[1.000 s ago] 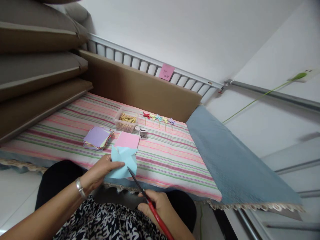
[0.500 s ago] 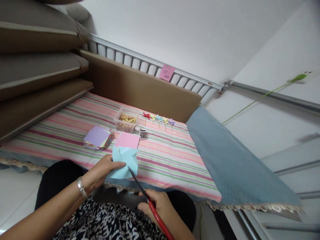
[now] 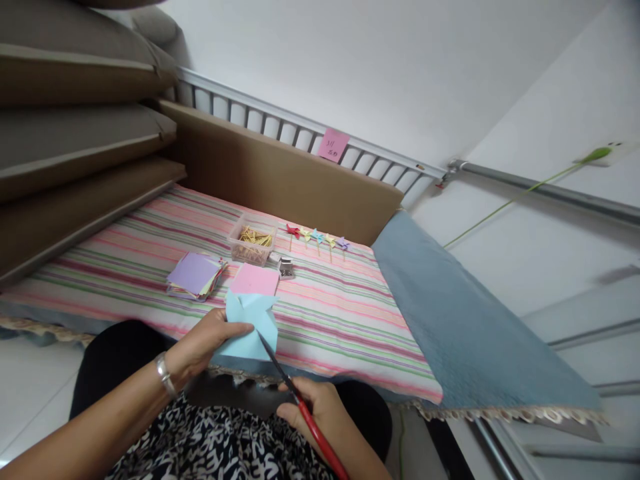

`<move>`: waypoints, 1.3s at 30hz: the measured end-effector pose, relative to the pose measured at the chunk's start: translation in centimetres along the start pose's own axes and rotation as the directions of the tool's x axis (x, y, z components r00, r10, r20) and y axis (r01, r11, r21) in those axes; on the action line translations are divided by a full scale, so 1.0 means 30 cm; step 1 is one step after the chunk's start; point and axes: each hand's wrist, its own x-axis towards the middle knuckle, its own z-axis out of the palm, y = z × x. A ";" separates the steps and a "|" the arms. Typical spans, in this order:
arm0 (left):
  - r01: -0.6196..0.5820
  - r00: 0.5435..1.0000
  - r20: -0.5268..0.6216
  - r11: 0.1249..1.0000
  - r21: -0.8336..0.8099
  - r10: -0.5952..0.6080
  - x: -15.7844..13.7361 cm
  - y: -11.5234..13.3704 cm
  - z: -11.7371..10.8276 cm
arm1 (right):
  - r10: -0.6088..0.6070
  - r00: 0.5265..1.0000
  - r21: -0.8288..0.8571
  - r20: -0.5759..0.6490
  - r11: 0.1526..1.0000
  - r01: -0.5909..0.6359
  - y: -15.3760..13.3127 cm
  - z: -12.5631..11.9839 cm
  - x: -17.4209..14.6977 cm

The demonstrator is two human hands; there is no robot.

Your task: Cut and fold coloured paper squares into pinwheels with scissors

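Left-hand fingers (image 3: 241, 329) pinch square light-blue paper (image 3: 263, 312), apparently steadying it for red-handled metal scissors (image 3: 311, 421) gripped alongside by right-hand fingers (image 3: 291, 413).

Soft, rather dim indoor light, grey shading on the wall (image 3: 380, 73), wide-angle stretch and softness toward the edges

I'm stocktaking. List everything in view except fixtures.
Slit paper: 1, blue, left hand
Scissors: 1, red-handled, right hand
Paper stack: 1, purple-topped, left
Square paper: uncountable, pink, centre
Plastic stick box: 1, clear, centre
Small box: 1, silvery, centre
Paper pinwheels: 5, multicoloured, far
Striped cloth: 1, multicoloured, underneath
Textured cover: 1, blue, right
Flat panel: 1, brown, behind
Square note: 1, pink, back
Stacked cushions: several, brown, left
Thin strand: 1, green, right
Patterned garment: 1, monochrome, bottom
Bracelet: 1, silver, left wrist
Hands: 2, bare, front
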 end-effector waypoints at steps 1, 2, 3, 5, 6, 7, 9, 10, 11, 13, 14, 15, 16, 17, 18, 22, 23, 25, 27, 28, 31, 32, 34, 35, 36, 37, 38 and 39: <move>-0.003 1.000 0.005 1.000 -0.003 0.003 0.000 0.000 -0.001 | -0.006 1.000 -0.001 0.007 1.000 0.006 0.001 -0.001 0.000; -0.002 1.000 0.008 1.000 -0.006 0.002 0.001 0.000 -0.001 | -0.009 1.000 -0.004 0.012 1.000 0.009 0.002 -0.001 0.000; 0.003 1.000 0.008 1.000 -0.007 -0.003 0.001 0.000 -0.002 | -0.008 1.000 -0.007 0.014 1.000 0.008 0.003 -0.002 -0.001; 0.009 1.000 0.004 1.000 -0.006 -0.009 0.003 -0.001 -0.001 | 0.000 1.000 -0.007 0.003 1.000 0.000 0.003 -0.001 -0.001; 0.011 1.000 0.000 1.000 -0.003 -0.011 0.004 -0.002 -0.001 | 0.005 1.000 -0.005 -0.008 1.000 -0.005 0.004 0.000 -0.002; 0.012 1.000 -0.004 1.000 -0.001 -0.012 0.005 -0.004 -0.001 | 0.010 1.000 -0.004 -0.018 1.000 -0.010 0.004 0.001 -0.002; 0.010 1.000 -0.006 1.000 -0.001 -0.010 0.006 -0.006 -0.001 | 0.016 1.000 -0.001 -0.021 1.000 -0.016 0.008 0.003 -0.001; 0.011 1.000 -0.002 1.000 -0.003 -0.011 0.006 -0.007 -0.001 | 0.019 1.000 -0.001 -0.020 1.000 -0.019 0.010 0.004 -0.001; 0.012 1.000 0.002 1.000 -0.005 -0.012 0.006 -0.008 -0.001 | 0.021 1.000 -0.003 -0.017 1.000 -0.021 0.012 0.004 -0.001; 0.015 1.000 0.008 1.000 -0.009 -0.015 0.005 -0.009 -0.001 | 0.013 1.000 -0.012 -0.009 1.000 -0.013 0.016 0.002 -0.002; 0.018 1.000 0.008 1.000 -0.009 -0.018 0.005 -0.009 -0.001 | 0.001 1.000 -0.020 0.000 1.000 -0.001 0.018 0.000 -0.002; 0.021 1.000 0.006 1.000 -0.009 -0.021 0.005 -0.009 -0.001 | -0.014 1.000 -0.030 0.009 0.999 0.014 0.018 -0.003 -0.003; 0.021 1.000 0.003 1.000 -0.009 -0.020 0.006 -0.010 -0.001 | -0.029 0.999 -0.042 0.016 0.999 0.029 0.018 -0.005 -0.003; 0.019 1.000 0.000 1.000 -0.007 -0.019 0.008 -0.011 -0.002 | -0.042 0.999 -0.055 0.017 0.998 0.042 0.017 -0.009 -0.003; 0.018 1.000 -0.004 1.000 -0.006 -0.018 0.010 -0.013 -0.004 | -0.051 0.999 -0.071 0.019 0.996 0.052 0.016 -0.012 -0.003; 0.043 0.998 -0.051 0.999 -0.011 -0.044 0.023 -0.018 -0.018 | -0.067 0.996 -0.131 0.059 0.989 0.074 0.001 -0.034 -0.007; 0.044 0.997 -0.062 0.999 -0.016 -0.045 0.025 -0.017 -0.023 | -0.079 0.995 -0.145 0.068 0.986 0.088 -0.002 -0.041 -0.010; 0.023 0.997 -0.074 0.999 -0.023 -0.025 0.026 -0.011 -0.035 | -0.098 0.992 -0.175 0.076 0.978 0.110 0.000 -0.056 -0.020; 0.002 0.997 -0.077 1.000 -0.025 -0.003 0.026 -0.001 -0.046 | -0.098 0.991 -0.199 0.088 0.973 0.114 0.015 -0.071 -0.032; -0.006 0.997 -0.076 1.000 -0.027 0.004 0.025 0.003 -0.052 | -0.093 0.991 -0.210 0.091 0.972 0.110 0.030 -0.077 -0.035; -0.025 0.998 -0.060 0.998 -0.056 0.022 0.026 0.011 -0.065 | -0.104 0.992 -0.236 0.071 0.965 0.118 0.104 -0.090 -0.028; -0.032 0.998 -0.050 0.997 -0.072 0.028 0.027 0.012 -0.068 | -0.111 0.992 -0.245 0.052 0.962 0.120 0.138 -0.091 -0.016; -0.039 0.999 -0.024 0.994 -0.099 0.037 0.027 0.012 -0.071 | -0.090 0.995 -0.269 -0.031 0.960 0.078 0.210 -0.092 0.022; -0.037 0.999 -0.012 0.994 -0.106 0.036 0.027 0.013 -0.072 | -0.059 0.995 -0.284 -0.081 0.958 0.034 0.245 -0.092 0.048; -0.033 0.999 -0.005 0.993 -0.109 0.033 0.025 0.013 -0.073 | -0.013 0.992 -0.299 -0.127 0.954 -0.025 0.278 -0.092 0.078; -0.030 1.000 0.000 0.994 -0.109 0.030 0.023 0.014 -0.073 | 0.035 0.985 -0.320 -0.172 0.943 -0.089 0.307 -0.091 0.111; -0.025 1.000 0.004 0.994 -0.110 0.026 0.021 0.016 -0.074 | 0.080 0.973 -0.345 -0.218 0.926 -0.153 0.332 -0.091 0.145; -0.020 1.000 0.009 0.994 -0.112 0.021 0.018 0.017 -0.075 | 0.114 0.959 -0.364 -0.260 0.908 -0.206 0.352 -0.091 0.181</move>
